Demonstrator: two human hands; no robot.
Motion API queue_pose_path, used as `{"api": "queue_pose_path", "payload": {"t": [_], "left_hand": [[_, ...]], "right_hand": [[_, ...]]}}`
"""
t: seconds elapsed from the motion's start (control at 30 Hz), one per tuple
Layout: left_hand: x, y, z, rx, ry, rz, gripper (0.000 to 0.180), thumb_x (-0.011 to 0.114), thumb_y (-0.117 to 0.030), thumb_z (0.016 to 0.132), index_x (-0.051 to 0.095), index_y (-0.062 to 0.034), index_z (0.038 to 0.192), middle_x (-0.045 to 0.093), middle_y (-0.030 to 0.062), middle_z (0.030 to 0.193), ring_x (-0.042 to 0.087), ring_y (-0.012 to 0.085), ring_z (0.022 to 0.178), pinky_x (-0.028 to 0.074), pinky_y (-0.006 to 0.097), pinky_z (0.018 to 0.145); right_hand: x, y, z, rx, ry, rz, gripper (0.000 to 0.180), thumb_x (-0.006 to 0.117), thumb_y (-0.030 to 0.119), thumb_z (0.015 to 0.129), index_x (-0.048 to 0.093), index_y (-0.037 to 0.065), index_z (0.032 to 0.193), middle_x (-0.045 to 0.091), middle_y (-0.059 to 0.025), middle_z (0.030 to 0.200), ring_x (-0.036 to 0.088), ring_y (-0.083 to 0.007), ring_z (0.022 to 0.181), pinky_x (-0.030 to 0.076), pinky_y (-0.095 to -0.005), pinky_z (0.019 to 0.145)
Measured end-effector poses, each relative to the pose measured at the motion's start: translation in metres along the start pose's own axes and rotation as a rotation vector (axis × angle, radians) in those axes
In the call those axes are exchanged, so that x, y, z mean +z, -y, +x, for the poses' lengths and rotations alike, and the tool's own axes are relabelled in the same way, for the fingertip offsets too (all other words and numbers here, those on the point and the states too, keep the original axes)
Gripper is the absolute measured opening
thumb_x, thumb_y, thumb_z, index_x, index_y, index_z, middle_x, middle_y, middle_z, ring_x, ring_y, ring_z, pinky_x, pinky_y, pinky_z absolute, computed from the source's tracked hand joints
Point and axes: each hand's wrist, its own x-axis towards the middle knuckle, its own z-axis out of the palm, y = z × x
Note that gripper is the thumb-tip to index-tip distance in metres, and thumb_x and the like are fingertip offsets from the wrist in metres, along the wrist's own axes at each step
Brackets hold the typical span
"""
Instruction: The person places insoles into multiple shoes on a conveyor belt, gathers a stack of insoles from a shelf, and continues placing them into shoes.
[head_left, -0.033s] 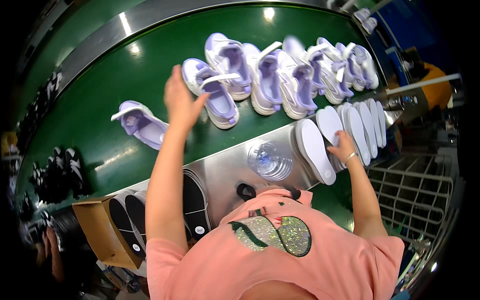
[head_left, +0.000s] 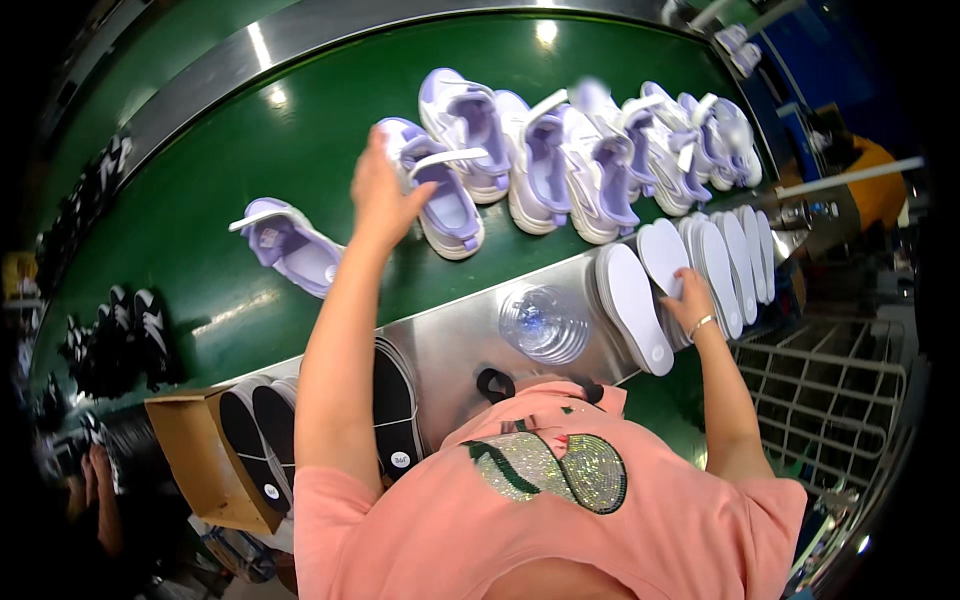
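My left hand (head_left: pixel 388 200) rests along the left side of a white and lilac shoe (head_left: pixel 458 215), its fingers stretched out and its thumb apart near the shoe's opening. With my right hand (head_left: pixel 690 302) I pinch the near end of a white insole (head_left: pixel 662 255) in the row at the table's front edge. A stack of white insoles (head_left: pixel 632 305) lies just left of it. To the right stand more white insoles (head_left: pixel 712 270). Left of my left forearm, a single lilac and white shoe (head_left: pixel 292 250) sits apart on the green surface (head_left: pixel 250 150).
Several more white and lilac shoes (head_left: pixel 545 170) stand to the right. A clear plastic container (head_left: pixel 545 322) sits on the metal ledge (head_left: pixel 455 320). Black insoles (head_left: pixel 395 405) lie near a cardboard box (head_left: pixel 205 460). Black shoes (head_left: pixel 150 340) are at left, a wire rack (head_left: pixel 820 400) at right.
My left hand has shifted slightly to the right, closer over the shoe's side. My right hand stays at the same insole. The whole view has shifted a little.
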Motion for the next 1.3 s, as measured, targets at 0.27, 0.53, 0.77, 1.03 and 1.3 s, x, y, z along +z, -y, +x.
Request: {"api": "queue_pose_path", "payload": {"t": [0.27, 0.53, 0.77, 1.03, 1.3], "left_hand": [[0.007, 0.001, 0.010, -0.440, 0.045, 0.200, 0.052, 0.050, -0.020, 0.071, 0.036, -0.0069, 0.119, 0.060, 0.0187, 0.074, 0.058, 0.0359, 0.064, 0.046, 0.044, 0.059], [0.009, -0.013, -0.041, -0.460, -0.114, -0.026, 0.042, 0.051, -0.011, 0.070, 0.040, -0.0025, 0.110, 0.058, 0.0174, 0.068, 0.058, 0.0343, 0.062, 0.045, 0.044, 0.054], [0.019, -0.024, -0.055, -0.474, -0.182, -0.068, 0.037, 0.054, -0.010, 0.070, 0.036, -0.0018, 0.101, 0.057, 0.0178, 0.069, 0.057, 0.0350, 0.067, 0.043, 0.044, 0.057], [0.032, -0.023, -0.045, -0.525, 0.069, 0.061, 0.040, 0.046, -0.015, 0.075, 0.038, 0.0051, 0.109, 0.059, 0.0195, 0.066, 0.059, 0.0340, 0.058, 0.046, 0.044, 0.051], [0.018, -0.013, -0.057, -0.514, -0.212, 0.026, 0.032, 0.052, -0.019, 0.076, 0.038, -0.0030, 0.101, 0.058, 0.0219, 0.072, 0.057, 0.0391, 0.068, 0.044, 0.046, 0.061]], "right_hand": [[0.013, -0.029, 0.006, -0.099, -0.203, -0.040, 0.042, 0.070, 0.022, 0.059, 0.053, 0.003, 0.092, 0.055, -0.0156, 0.090, 0.052, -0.0329, 0.085, 0.041, -0.0389, 0.075], [-0.062, 0.131, 0.041, -0.276, 0.494, 0.946, 0.015, 0.044, 0.013, 0.079, 0.051, 0.000, 0.080, 0.051, -0.0048, 0.071, 0.047, -0.0112, 0.048, 0.039, -0.0236, 0.041], [-0.001, 0.301, 0.092, -0.596, 0.487, 0.070, 0.023, 0.057, 0.018, 0.062, 0.058, -0.004, 0.055, 0.053, -0.0199, 0.056, 0.054, -0.0309, 0.056, 0.044, -0.0396, 0.056], [0.015, 0.284, 0.119, -0.713, 0.681, -0.132, 0.027, 0.053, 0.027, 0.067, 0.060, 0.001, 0.063, 0.059, -0.0189, 0.065, 0.057, -0.0296, 0.058, 0.045, -0.0392, 0.053], [-0.011, 0.312, 0.063, -0.906, 0.191, -0.444, 0.030, 0.055, 0.028, 0.071, 0.059, 0.005, 0.091, 0.056, -0.0152, 0.095, 0.058, -0.0269, 0.084, 0.044, -0.0405, 0.071]]}}
